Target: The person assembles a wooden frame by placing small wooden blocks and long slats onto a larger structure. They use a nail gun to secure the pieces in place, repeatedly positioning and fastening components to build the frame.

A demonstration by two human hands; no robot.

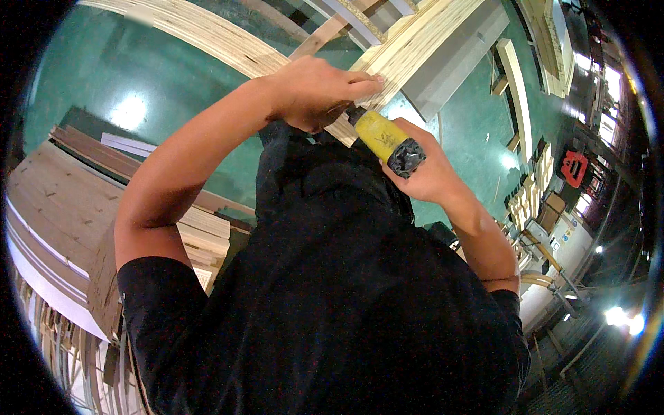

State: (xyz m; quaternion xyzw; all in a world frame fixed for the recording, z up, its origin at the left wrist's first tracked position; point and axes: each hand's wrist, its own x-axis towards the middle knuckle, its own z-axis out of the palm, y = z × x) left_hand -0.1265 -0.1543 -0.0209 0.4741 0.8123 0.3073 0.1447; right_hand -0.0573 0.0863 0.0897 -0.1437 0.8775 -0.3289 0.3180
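My right hand (432, 162) is wrapped round a yellow and black power drill (380, 135), whose rounded black rear end faces me. Its narrow dark front reaches up and left toward my left hand (321, 90). That hand is closed, fingers curled down and together, over the spot where two pale wooden beams meet. One long beam (214, 43) runs off to the upper left; a wider layered beam (422, 45) slants to the upper right. What my left fingers hold, if anything, is hidden beneath the hand, as is the drill's tip.
Stacked brown boards (62, 194) stand at my left, with pale timber strips (204, 242) beside them. A grey panel (460, 69) lies along the right beam. A curved pale plank (515, 104) and a red object (573, 168) are farther right. The floor (90, 83) is shiny green.
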